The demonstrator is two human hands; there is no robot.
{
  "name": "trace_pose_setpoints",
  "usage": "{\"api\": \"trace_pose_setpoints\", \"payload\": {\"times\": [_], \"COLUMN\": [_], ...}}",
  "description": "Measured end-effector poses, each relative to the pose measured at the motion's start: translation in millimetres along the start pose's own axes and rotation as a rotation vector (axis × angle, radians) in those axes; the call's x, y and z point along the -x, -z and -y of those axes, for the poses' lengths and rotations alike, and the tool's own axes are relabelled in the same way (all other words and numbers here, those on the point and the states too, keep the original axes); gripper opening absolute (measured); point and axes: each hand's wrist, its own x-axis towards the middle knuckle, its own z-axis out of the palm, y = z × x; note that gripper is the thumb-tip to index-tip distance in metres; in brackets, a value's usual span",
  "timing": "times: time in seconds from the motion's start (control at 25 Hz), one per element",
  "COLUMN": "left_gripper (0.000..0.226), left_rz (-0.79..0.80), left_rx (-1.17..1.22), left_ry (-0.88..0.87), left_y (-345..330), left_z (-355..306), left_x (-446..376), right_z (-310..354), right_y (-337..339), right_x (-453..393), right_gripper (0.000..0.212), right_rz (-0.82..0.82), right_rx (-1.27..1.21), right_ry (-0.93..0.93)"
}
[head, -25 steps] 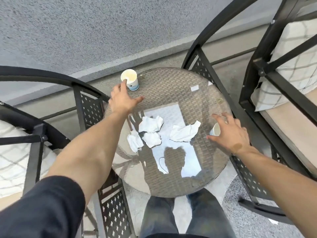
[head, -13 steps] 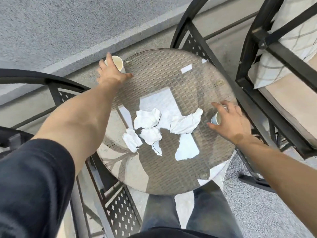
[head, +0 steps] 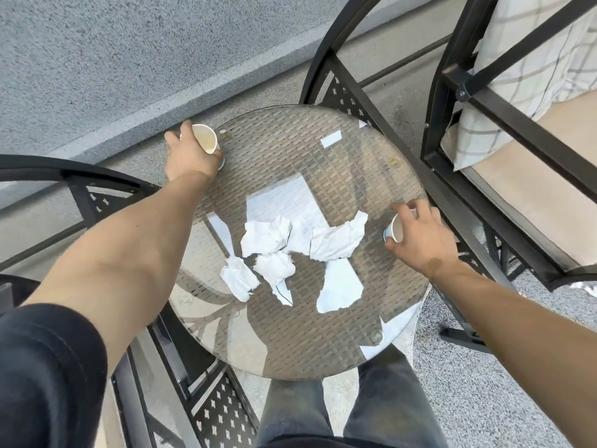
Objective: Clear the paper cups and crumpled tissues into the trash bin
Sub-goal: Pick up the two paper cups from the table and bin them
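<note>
Head view: the left hand now grips a paper cup at the far left edge of the round glass table, fingers wrapped round its wall, where a second ago it was only reaching the rim; the cup is tipped, its mouth turned toward the camera, so it seems lifted or nearly so. The right hand has its fingers curled over the second cup at the table's right edge, a hold tighter than half a second back. Judging from this, both cups are secured and the carry to the bin comes next.

Four crumpled tissues lie untouched near the table's middle: one upper left, one right, one lower centre, one lower left (white patches beside them are reflections in the glass).

The left cup's inside looks empty; the right cup's inside cannot be told. No trash bin is in view
</note>
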Motion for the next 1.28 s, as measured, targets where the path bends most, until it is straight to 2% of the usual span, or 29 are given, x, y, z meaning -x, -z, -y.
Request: {"api": "trace_pose_setpoints", "payload": {"times": [0.24,0.48,0.8,1.04,1.28], "left_gripper": [0.078,0.078,0.076,0.077,0.079], "left_rz": [-0.011,-0.035,-0.239,-0.340,-0.469], "left_rx": [0.141,0.334,0.479,0.470,0.506], "left_ry": [-0.081,-0.205,-0.200,-0.093,0.107], "left_y": [17,50,89,107,105], "left_z": [-11,-36,-31,-12,27], "left_x": [48,128,271,395,524], "right_z": [18,39,41,54,92], "right_y": [35,94,147,155,147], "right_x": [7,14,61,131,220], "right_gripper": [0.070,0.075,0.088,0.089,0.085], "right_rz": [-0.104,-0.187,-0.208,-0.216,-0.188], "right_rx": [-0.127,-0.187,-0.200,-0.248,-0.153], "right_ry": [0.028,0.253,0.540,0.848,1.180]}}
